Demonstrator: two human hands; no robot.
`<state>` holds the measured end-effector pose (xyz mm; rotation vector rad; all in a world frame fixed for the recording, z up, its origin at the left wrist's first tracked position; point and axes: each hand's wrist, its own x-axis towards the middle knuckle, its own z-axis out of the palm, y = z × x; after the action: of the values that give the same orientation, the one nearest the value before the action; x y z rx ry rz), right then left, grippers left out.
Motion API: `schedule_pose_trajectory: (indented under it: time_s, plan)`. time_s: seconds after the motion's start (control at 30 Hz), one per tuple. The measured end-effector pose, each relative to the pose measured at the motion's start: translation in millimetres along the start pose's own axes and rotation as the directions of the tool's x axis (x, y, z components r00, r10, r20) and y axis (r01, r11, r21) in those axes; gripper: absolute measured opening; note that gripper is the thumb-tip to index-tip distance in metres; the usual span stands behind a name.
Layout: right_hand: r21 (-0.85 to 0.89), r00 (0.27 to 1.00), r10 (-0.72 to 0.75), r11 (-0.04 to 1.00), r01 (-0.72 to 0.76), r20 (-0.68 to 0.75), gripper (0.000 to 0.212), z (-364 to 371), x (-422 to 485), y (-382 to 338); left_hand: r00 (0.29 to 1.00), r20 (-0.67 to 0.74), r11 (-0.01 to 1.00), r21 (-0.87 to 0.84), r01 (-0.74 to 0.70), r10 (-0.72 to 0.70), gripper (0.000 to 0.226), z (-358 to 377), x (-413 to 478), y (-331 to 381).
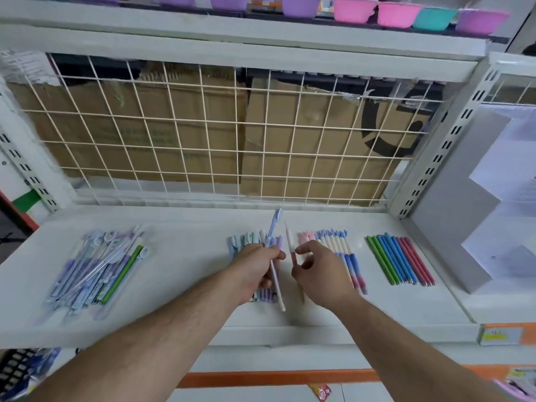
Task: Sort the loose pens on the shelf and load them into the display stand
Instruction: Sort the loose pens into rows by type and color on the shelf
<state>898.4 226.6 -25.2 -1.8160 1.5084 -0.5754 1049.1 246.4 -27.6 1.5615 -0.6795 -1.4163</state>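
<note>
Pinches held: your left hand (255, 268) on a slim lilac plastic pen (273, 227), your right hand (322, 271) on a pink-and-white pen (289, 238); each suited its like-coloured row (264, 293) beneath.

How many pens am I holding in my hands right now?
2: a purple pen in the left hand, and a white and pink pen pinched by the right hand. The left hand's fingers may hide another.

Flattened cardboard (179, 132) behind a white wire grid (240, 152); above, pink and purple tubs (353, 10), perhaps plastic.
</note>
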Motion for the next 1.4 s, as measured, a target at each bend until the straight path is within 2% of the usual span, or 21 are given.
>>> schedule_pose_trajectory:
  time_s: [0.2,0.37,0.5,0.73,0.97,1.1,1.17,1.27,1.4]
  plan:
    - [-0.158,0.983,0.072,0.982,-0.099,-0.167,0.002,-10.1,10.0,16.7,1.0,0.01,1.0,0.002,0.018,-0.018,0.02,1.6,5.2,0.8]
    - [-0.186,0.984,0.092,0.975,-0.12,-0.153,0.015,-20.6,18.9,21.6,1.0,0.001,1.0,0.009,0.023,-0.023,0.024,9.3,7.0,5.3]
    - [-0.19,0.988,0.092,0.975,-0.114,-0.122,0.009,-25.7,23.5,26.2,0.999,0.014,0.999,0.001,0.04,-0.04,0.025,15.6,9.1,6.8]
    - [-0.234,0.993,0.063,0.968,-0.084,-0.096,0.019,-20.8,27.1,31.6,0.998,0.004,0.998,0.008,0.063,-0.063,0.026,22.6,10.9,6.2]
    - [-0.244,0.992,0.099,0.963,-0.117,-0.084,0.02,-21.9,23.5,25.3,0.998,0.023,0.998,0.019,0.057,-0.057,0.035,21.4,12.5,5.4]
    - [-0.137,0.992,0.067,0.987,-0.082,-0.11,0.01,-22.8,15.9,11.1,0.999,0.027,0.999,0.029,0.041,-0.042,0.041,18.8,13.4,3.2]
    - [-0.003,0.999,0.032,0.999,-0.032,-0.031,0.011,-20.8,9.9,-0.7,0.999,0.037,0.999,0.029,0.038,-0.039,0.04,17.1,12.0,3.7]
    - [0.173,0.987,-0.004,0.985,-0.024,0.162,0.013,-13.6,1.7,-15.1,0.997,0.062,0.998,0.025,0.05,-0.051,0.038,12.8,8.7,5.4]
    - [0.233,0.978,-0.034,0.972,-0.015,0.205,0.014,-4.4,-6.5,-29.8,0.996,0.075,0.999,0.038,0.038,-0.041,0.035,3.2,2.6,5.4]
